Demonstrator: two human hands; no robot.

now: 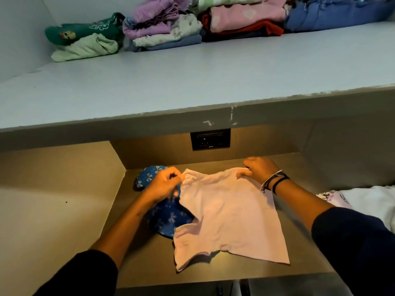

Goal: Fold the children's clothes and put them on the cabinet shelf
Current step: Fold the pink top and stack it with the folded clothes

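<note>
pink shirt (230,212) lies spread flat on the lower cabinet surface (213,276), centre of the frame in the head view, hem toward the near edge and upper corners toward the back wall. left hand (164,184) is closed, fingers pinching the shirt's upper left corner. right hand (258,168) is closed, fingers pinching the upper right corner, bracelets (273,180) on that wrist. blue flowered garment (168,218) sits partly under the shirt's left edge, against the left side wall. bare surface remains in front of the hem and to the right of the shirt. white and lilac cloth (363,201) lies at the right edge of the frame. upper shelf (171,82) spans the top half; folded stacks (166,28) line its back, front portion bare. wall socket (210,138) sits beneath the shelf lip.
</note>
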